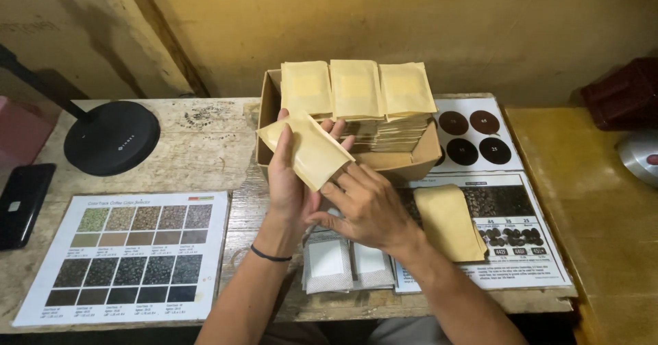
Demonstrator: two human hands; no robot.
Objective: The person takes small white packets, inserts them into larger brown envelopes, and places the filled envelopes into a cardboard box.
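Both hands gripping tan pouch (tilted), long axis upper-left to lower-right, above cardboard box

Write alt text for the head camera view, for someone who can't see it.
Two bare hands, left hand and right hand, hold a tan paper pouch before a cardboard box packed with matching pouches, on a worn wooden table with colour reference charts.

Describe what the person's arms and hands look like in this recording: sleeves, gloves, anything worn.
Both forearms are bare, with no sleeves in view, and both hands are ungloved. The left hand has a thin dark band around its wrist, like a cord bracelet or hair tie. The right hand and its wrist carry nothing: no watch, band or ring shows. No markings or tattoos are visible on either arm.
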